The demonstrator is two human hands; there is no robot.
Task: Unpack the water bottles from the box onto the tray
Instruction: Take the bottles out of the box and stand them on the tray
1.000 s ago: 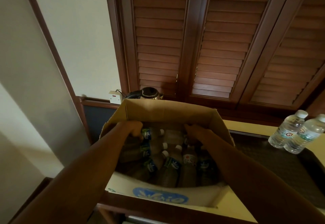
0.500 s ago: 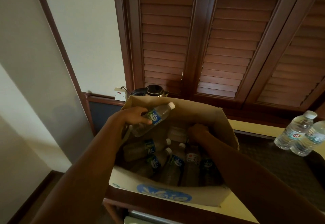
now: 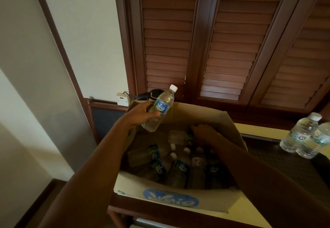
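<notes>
Cardboard box (image 3: 180, 198) with bottles inside; left hand (image 3: 141, 114) grips a raised bottle (image 3: 159, 108); right hand (image 3: 205, 134) reaches inside, its grasp unclear.

We're looking at a yellow-topped wooden counter (image 3: 257, 131): the open cardboard box (image 3: 178, 198) is sitting at its left end, the dark tray (image 3: 278, 158) is lying to the right, just beside it.

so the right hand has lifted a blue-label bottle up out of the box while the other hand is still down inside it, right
Not quite: the head view shows the left hand holding the blue-label bottle above the box; the right hand is the one down inside it.
</notes>
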